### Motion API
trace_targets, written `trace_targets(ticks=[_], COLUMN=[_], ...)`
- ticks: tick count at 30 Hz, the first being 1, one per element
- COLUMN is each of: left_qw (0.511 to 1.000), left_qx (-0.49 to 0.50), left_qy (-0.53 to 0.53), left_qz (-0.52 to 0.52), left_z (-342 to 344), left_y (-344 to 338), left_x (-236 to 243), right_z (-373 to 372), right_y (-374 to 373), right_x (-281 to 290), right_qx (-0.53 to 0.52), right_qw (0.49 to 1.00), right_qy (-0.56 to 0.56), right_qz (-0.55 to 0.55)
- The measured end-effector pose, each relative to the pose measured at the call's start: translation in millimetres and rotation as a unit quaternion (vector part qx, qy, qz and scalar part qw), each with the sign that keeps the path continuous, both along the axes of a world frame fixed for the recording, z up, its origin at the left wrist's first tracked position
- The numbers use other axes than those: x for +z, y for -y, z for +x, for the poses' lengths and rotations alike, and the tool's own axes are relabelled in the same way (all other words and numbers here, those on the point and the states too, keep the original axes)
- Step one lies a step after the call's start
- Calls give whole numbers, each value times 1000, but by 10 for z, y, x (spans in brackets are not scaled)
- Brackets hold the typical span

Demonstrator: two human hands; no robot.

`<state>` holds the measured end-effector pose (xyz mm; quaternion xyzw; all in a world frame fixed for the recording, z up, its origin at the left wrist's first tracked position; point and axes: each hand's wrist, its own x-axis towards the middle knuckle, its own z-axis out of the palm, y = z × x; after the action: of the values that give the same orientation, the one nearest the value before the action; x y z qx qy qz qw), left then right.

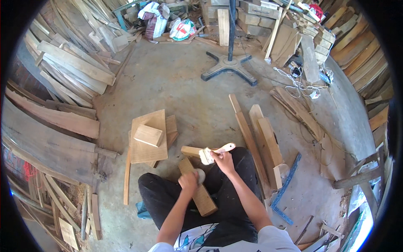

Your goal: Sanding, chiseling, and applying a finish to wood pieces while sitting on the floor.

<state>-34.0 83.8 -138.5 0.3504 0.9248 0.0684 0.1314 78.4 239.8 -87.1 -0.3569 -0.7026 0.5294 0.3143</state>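
Observation:
My right hand [223, 162] is closed round a paintbrush [227, 147] with a light handle. The brush's wide pale bristles [206, 156] point left, above a short wooden piece [190, 150]. A thick wooden block [203, 202] lies slantwise across my lap, between my bent legs. On its left side my left hand [188, 181] is closed, fingers curled over the block and slightly blurred. Right beside those fingers shows a round pale thing [201, 175], partly hidden; its kind is unclear.
Ahead to the left, a small block [148, 135] rests on a square board [145, 153]. Long timbers [265, 143] and a blue carpenter's square [286, 189] lie at my right. Farther off stand a black cross-shaped base [229, 67], tangled white cables [300, 82] and stacked planks [75, 63].

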Motion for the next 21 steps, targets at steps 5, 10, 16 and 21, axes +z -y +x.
trace_targets(ticks=[5,10,16,21], left_qw=[995,998,992,998], left_qx=[96,-41,-51,-54], left_qy=[-8,40,45,-6], left_qz=[-2,-1,107,13], left_z=[-660,32,730,378], left_y=[-85,278,983,461], left_x=[-344,64,752,361], right_z=[-174,-11,-113,-17], right_y=[189,49,31,-17], right_x=[249,168,137,70], right_qx=[26,6,16,14], right_qw=[999,1000,999,999], right_qy=[5,-1,17,19], right_qz=[-40,-24,-34,-42])
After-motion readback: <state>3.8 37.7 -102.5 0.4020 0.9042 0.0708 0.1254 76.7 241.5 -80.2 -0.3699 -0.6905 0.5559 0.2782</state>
